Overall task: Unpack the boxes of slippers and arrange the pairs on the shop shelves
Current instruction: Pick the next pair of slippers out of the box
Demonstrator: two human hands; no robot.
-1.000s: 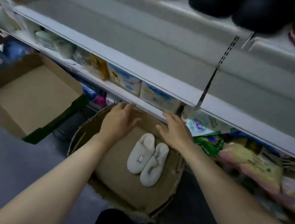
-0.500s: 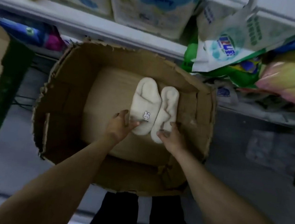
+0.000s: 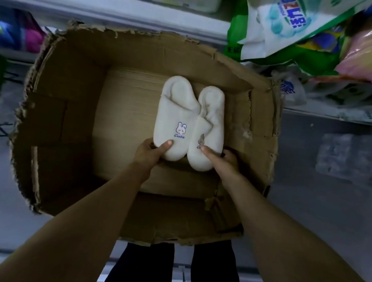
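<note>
Two white slippers lie side by side in the torn box (image 3: 48, 115). The left hand (image 3: 150, 153) grips the left slipper (image 3: 176, 117) by its near end; the right hand (image 3: 223, 162) grips the right slipper (image 3: 210, 129).

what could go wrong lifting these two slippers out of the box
Each of the hands, left and right, pinches only the toe end of one white plush slipper, bunny-patch one and plain-side one, so a heel may sag and slip free. The torn brown cardboard box has ragged walls that might snag the plush.
</note>
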